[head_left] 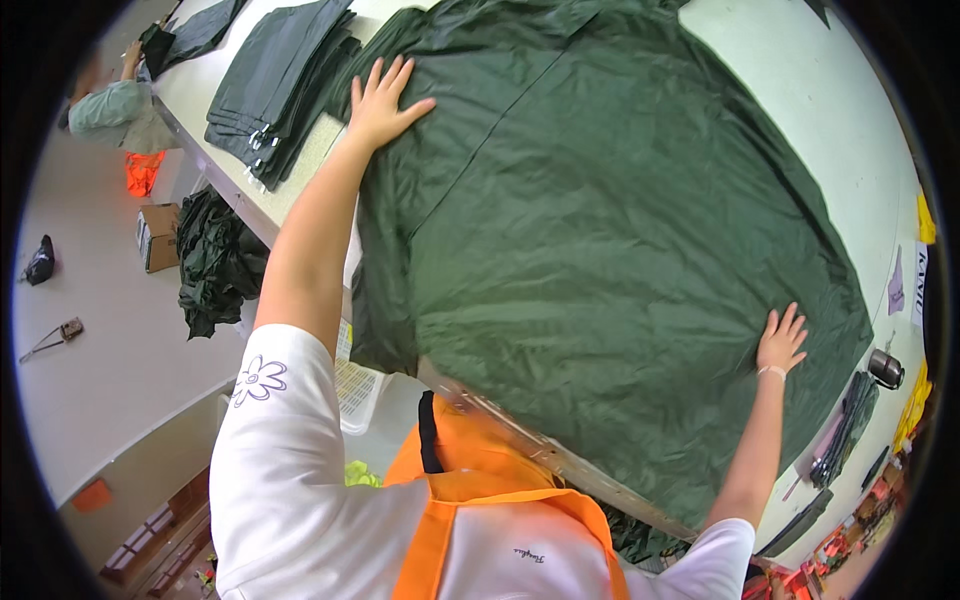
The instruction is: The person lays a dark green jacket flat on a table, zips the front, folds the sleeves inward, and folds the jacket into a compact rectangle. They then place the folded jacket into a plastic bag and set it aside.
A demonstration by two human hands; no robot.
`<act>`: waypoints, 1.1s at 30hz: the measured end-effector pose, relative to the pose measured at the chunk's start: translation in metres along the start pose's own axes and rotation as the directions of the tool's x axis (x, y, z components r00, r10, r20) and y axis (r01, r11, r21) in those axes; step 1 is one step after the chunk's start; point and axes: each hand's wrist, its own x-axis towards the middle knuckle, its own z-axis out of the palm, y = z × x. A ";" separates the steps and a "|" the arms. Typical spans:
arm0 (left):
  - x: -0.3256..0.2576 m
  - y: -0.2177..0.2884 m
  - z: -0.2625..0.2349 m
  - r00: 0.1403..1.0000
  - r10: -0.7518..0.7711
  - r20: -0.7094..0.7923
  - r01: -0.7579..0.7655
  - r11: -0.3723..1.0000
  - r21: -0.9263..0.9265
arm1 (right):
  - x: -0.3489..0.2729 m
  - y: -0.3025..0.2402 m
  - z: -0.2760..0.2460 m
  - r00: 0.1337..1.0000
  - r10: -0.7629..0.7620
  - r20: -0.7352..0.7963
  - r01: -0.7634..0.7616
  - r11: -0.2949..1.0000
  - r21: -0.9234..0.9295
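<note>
Left hand (385,108) and right hand (782,342) lie splayed on seamed green fabric (590,230). Below the left, a plastic basket (358,395) has unclear contents.

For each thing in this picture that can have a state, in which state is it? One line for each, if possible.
Left hand: open, fingers spread, laid on the green fabric
Right hand: open, fingers spread, laid on the green fabric
Green fabric: spread over the table, wrinkled
Stack of dark pieces: flat, layered
Dark heap: crumpled
Orange apron: worn
</note>
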 end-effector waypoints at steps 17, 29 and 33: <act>-0.261 -0.058 -0.100 0.316 -0.660 0.682 0.621 -0.400 -0.674 | -0.188 -0.197 -0.053 0.809 -0.490 -0.325 0.587 0.704 0.400; -0.337 0.143 -0.081 0.535 -0.786 0.308 0.713 0.225 -0.664 | -0.192 -0.200 -0.052 0.800 -0.466 -0.377 0.595 0.700 0.395; -0.376 0.073 -0.051 0.462 -0.777 0.428 0.801 0.158 -0.577 | -0.191 -0.199 -0.048 0.798 -0.463 -0.386 0.595 0.709 0.380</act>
